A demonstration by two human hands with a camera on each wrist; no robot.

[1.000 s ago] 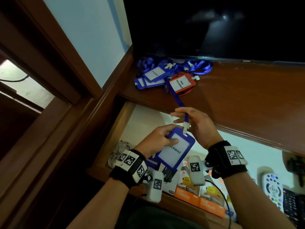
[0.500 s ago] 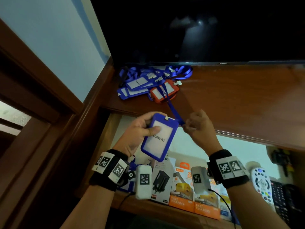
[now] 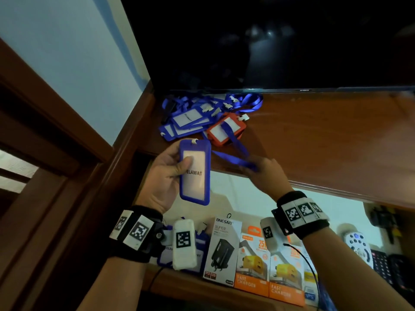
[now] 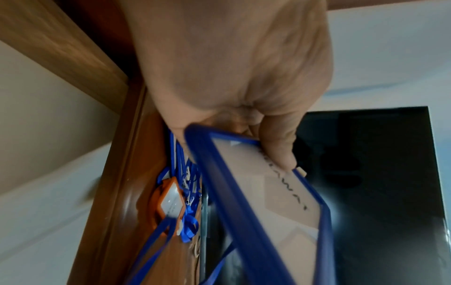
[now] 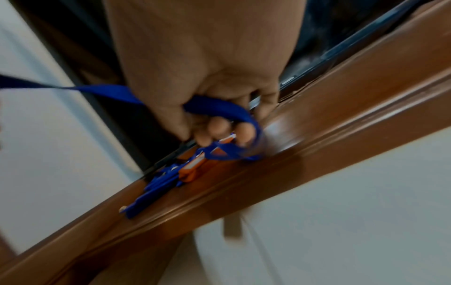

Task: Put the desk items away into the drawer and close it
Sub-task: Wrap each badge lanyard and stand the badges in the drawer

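Note:
My left hand [image 3: 166, 176] grips a blue badge holder [image 3: 195, 172] [image 4: 273, 194] upright above the open drawer [image 3: 235, 189], thumb across its white card. Its blue lanyard [image 3: 233, 159] [image 5: 214, 109] runs right into my right hand [image 3: 262, 173], whose fingers [image 5: 219, 129] curl round the strap. On the wooden desk top [image 3: 314, 140] behind lies a pile of blue badge holders [image 3: 186, 120] with an orange one [image 3: 224, 130] [image 4: 171, 200] [image 5: 195, 167] beside them; the held lanyard crosses the orange holder.
The drawer holds charger boxes [image 3: 224, 250] [image 3: 253, 263], another blue badge [image 3: 166, 257] and a white remote [image 3: 357, 243] at the right. A dark screen [image 3: 269, 41] stands at the back of the desk. A wooden door frame [image 3: 56, 142] borders the left.
My left hand raised the badge holder and turned it upright. My right hand slid along the lanyard, away from the clip and to the right.

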